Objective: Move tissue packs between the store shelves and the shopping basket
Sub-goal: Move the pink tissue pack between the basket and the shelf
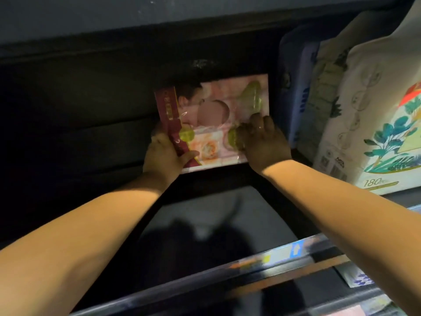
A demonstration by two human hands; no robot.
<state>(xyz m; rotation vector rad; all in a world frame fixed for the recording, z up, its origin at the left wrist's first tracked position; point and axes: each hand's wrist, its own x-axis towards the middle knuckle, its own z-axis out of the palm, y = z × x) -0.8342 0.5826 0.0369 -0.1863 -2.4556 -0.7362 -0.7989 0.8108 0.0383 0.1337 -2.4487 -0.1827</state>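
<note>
Tissue pack (214,106) is being held upright, deep in the dark shelf bay. Price rail (250,270) is running across nearest, with both arms reaching in over the shelf floor (205,213). Left hand (164,156) is clamping the pack's left edge, thumb over the front. Right hand (262,142) is curling its fingers onto the lower right face. Two hands probably because the pack is wide and soft. Leaf-print packs (376,124) and a blue pack (296,99) are standing at right. Basket isn't showing.

Blurred blue arrow label (296,250), lower right.
</note>
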